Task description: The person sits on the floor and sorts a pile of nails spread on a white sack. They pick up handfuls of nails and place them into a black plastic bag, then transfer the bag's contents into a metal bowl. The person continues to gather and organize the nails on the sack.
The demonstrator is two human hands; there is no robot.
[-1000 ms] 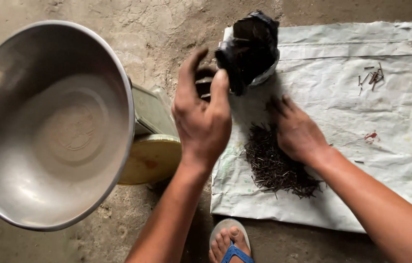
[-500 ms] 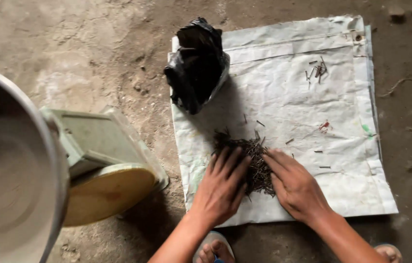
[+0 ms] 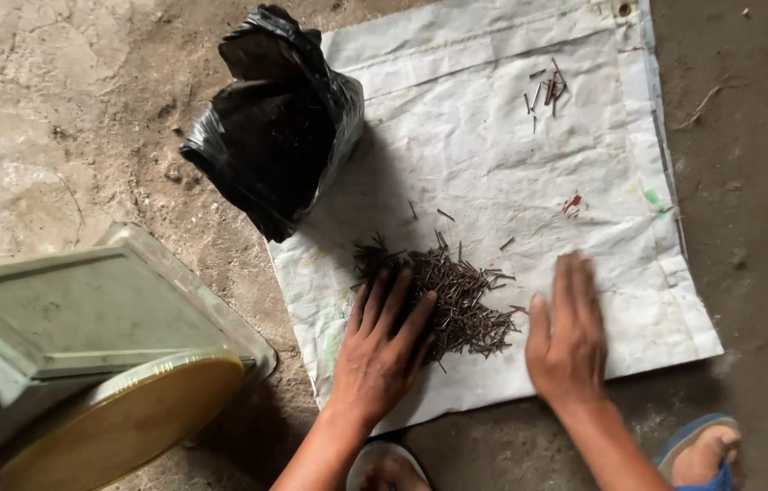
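Nails (image 3: 461, 305) lie in a dark heap near the front edge of the white sack (image 3: 493, 155), which is spread flat on the dirt floor, we judge so that none get lost in the grit. Our left hand (image 3: 382, 350) rests palm down on the heap's left side, fingers spread, as if to hem the nails in. Our right hand (image 3: 568, 335) lies flat on the sack just right of the heap, fingers together and holding nothing; it looks blurred. A black bag (image 3: 279, 118) slumps on the sack's far left corner, mouth toward the heap. A few stray nails (image 3: 545, 91) sit near the far right corner. Left of the sack stands a green scale (image 3: 84, 355).
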